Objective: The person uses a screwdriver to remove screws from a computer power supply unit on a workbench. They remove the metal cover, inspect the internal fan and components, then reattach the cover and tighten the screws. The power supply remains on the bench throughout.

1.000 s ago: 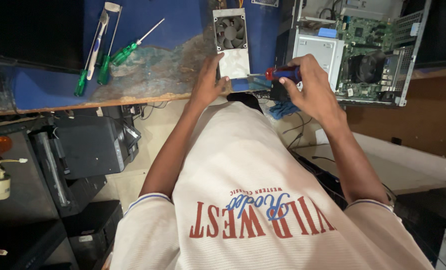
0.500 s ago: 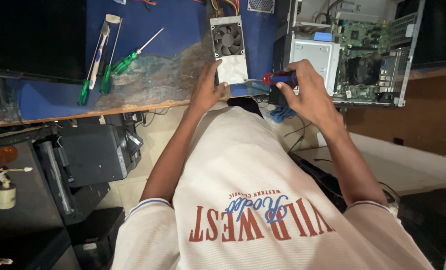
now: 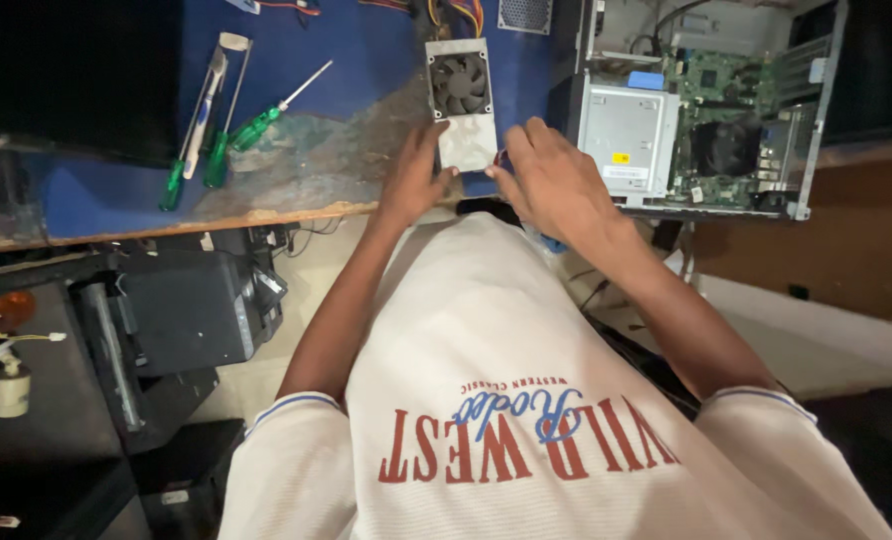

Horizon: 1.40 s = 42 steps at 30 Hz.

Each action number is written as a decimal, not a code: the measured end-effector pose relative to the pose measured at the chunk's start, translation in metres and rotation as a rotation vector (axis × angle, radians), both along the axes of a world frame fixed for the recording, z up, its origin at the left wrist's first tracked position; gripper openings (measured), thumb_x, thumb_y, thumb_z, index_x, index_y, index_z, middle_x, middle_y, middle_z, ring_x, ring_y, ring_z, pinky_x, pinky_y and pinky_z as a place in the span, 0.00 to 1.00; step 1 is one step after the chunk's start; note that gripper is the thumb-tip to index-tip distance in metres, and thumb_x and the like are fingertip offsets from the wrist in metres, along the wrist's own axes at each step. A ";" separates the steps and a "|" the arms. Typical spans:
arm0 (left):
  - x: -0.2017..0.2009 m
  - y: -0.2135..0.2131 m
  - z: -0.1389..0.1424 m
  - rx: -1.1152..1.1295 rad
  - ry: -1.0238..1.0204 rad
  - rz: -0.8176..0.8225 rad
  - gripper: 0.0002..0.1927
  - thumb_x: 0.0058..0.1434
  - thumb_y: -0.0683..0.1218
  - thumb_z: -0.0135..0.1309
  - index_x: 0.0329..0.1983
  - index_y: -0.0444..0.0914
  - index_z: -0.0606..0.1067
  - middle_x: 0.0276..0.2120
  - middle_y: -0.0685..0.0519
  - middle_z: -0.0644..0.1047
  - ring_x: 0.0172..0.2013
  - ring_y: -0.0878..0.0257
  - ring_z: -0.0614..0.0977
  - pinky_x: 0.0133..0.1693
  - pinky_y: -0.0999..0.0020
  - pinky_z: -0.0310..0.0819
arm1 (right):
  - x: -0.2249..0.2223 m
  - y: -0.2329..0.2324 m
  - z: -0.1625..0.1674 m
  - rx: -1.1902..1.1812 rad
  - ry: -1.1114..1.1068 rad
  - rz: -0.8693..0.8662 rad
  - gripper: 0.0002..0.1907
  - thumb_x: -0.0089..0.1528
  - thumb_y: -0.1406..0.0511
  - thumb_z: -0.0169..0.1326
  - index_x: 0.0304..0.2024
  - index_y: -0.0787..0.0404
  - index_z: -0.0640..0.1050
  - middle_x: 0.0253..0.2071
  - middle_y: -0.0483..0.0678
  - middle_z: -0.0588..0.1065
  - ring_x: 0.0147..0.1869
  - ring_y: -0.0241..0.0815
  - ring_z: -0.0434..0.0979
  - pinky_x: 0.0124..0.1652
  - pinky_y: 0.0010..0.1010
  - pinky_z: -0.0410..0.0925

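Left hand fingers pin the grey fan unit flat on the counter; right hand, at 3 o'clock, curls narrow at its edge, grip unclear.

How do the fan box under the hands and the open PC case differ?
The power supply is small, closed and flat on the blue table, with left hand and right hand on its near end. The computer case is bigger, open, with its green board exposed, untouched. Both are grey metal.
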State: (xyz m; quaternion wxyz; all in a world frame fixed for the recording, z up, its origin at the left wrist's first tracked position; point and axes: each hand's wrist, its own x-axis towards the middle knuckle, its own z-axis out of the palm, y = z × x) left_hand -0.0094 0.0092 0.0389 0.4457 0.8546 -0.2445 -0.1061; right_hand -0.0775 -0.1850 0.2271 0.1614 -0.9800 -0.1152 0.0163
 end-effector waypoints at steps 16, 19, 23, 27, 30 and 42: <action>0.026 -0.049 0.036 -0.305 -0.017 -0.642 0.18 0.61 0.39 0.56 0.55 0.33 0.72 0.47 0.36 0.79 0.50 0.38 0.80 0.51 0.51 0.75 | -0.005 -0.006 -0.019 -0.028 -0.002 -0.040 0.16 0.67 0.59 0.55 0.42 0.66 0.70 0.36 0.60 0.73 0.37 0.63 0.77 0.34 0.48 0.72; 0.023 -0.048 0.027 -0.268 -0.034 -0.596 0.19 0.57 0.38 0.55 0.53 0.32 0.73 0.46 0.36 0.79 0.48 0.38 0.80 0.49 0.51 0.74 | -0.006 -0.007 -0.021 0.004 0.028 -0.061 0.16 0.66 0.59 0.55 0.41 0.66 0.70 0.36 0.61 0.73 0.38 0.63 0.77 0.35 0.48 0.72; 0.015 -0.047 0.024 -0.242 -0.009 -0.554 0.17 0.57 0.39 0.56 0.50 0.33 0.74 0.43 0.38 0.79 0.46 0.39 0.81 0.48 0.52 0.75 | -0.006 -0.008 -0.026 0.041 0.036 -0.057 0.15 0.65 0.59 0.55 0.42 0.65 0.70 0.37 0.61 0.72 0.39 0.64 0.77 0.36 0.49 0.72; 0.009 -0.045 0.032 -0.196 -0.003 -0.506 0.15 0.56 0.39 0.57 0.48 0.33 0.74 0.41 0.38 0.79 0.45 0.39 0.80 0.46 0.51 0.75 | -0.009 -0.008 -0.029 0.064 0.093 -0.061 0.15 0.64 0.59 0.55 0.42 0.65 0.70 0.38 0.61 0.70 0.41 0.64 0.76 0.37 0.49 0.72; 0.006 -0.044 0.042 -0.147 0.016 -0.467 0.14 0.55 0.38 0.57 0.45 0.33 0.74 0.40 0.39 0.79 0.43 0.39 0.80 0.44 0.50 0.75 | -0.009 -0.010 -0.030 0.061 0.130 -0.051 0.14 0.65 0.60 0.54 0.42 0.64 0.70 0.38 0.60 0.70 0.42 0.63 0.76 0.39 0.49 0.71; -0.015 -0.052 0.068 -0.162 -0.012 -0.261 0.15 0.55 0.39 0.55 0.47 0.36 0.73 0.39 0.41 0.78 0.41 0.40 0.81 0.41 0.49 0.75 | 0.001 -0.036 -0.032 0.114 0.105 0.152 0.14 0.61 0.64 0.57 0.44 0.65 0.71 0.41 0.66 0.69 0.44 0.67 0.73 0.43 0.50 0.71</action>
